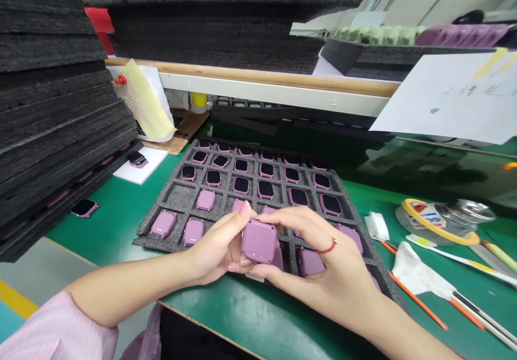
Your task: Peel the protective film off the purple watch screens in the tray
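A pink-purple smartwatch case [259,240] is held up before me over the near part of a foam tray, its smooth flat face towards the camera. My left hand [220,247] grips its left side, thumb along the top corner and fingers curled beneath. From the right, my right hand [329,247] pinches it between thumb and index finger, with a red string ring on one finger. Below lies the dark grey foam tray [177,195] with many compartments. Watches in its far rows show black screens [241,185]; nearer ones lie with purple faces up [194,232]. My hands hide several compartments.
Tall stacks of black foam trays [52,80] stand at the left and on the shelf [258,88] above. A loose watch [84,207] lies left. At right are a glass jar [440,220], tape roll, white cloth [420,271] and orange sticks [420,300].
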Motion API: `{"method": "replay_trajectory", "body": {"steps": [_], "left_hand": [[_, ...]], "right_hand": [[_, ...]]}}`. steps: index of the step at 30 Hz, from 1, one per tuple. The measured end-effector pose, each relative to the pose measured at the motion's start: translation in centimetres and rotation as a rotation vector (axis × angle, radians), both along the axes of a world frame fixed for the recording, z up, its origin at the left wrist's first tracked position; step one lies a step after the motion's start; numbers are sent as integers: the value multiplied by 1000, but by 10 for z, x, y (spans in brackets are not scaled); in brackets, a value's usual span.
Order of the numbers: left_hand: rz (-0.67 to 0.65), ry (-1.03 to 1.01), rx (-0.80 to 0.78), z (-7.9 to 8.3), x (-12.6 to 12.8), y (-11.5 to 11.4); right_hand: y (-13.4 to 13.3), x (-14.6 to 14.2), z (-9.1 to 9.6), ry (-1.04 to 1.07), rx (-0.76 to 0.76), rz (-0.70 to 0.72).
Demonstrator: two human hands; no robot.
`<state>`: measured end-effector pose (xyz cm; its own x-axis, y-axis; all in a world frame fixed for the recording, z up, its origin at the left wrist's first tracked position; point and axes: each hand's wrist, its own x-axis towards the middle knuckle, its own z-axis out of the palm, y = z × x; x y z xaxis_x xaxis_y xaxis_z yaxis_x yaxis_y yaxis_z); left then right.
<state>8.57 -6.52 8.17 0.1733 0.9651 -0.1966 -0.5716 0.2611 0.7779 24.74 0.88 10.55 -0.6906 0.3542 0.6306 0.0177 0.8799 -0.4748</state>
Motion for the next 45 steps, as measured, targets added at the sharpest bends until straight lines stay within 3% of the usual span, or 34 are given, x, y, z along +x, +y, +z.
{"method": "replay_trajectory", "body": {"steps": [5,9,12,16,20,23,28,32,34,37,41,45], "left_hand": [[41,-56,-44,4,1,2],[70,52,-37,1,3,2],[-154,329,39,-4,2,-1],[-506,682,284,-6,-7,-5],[-639,729,404,-4,-18,-2],[-663,704,435,-7,-21,0],[-604,772,413,-14,-16,-4],[-455,946,485,3,-23,-5],[-260,1222,494,18,-39,0],[3,1689,243,32,-81,13],[161,1887,-16,23,-137,35],[165,1926,-73,9,-161,46]], "right_hand": [[11,-3,5,-17,75,-2],[37,-20,10,-43,-127,-139],[52,-52,7,-131,-239,-182],[46,-109,-8,-386,-82,-60],[26,-158,-25,-469,6,21],[19,-173,-29,-509,39,31],[39,-153,-15,-568,78,14],[78,-120,-3,-691,75,-109],[93,-107,-2,-759,79,-138],[103,-98,-7,-827,83,-130],[99,-99,-10,-861,97,-130],[97,-95,-3,-833,151,-188]]}}
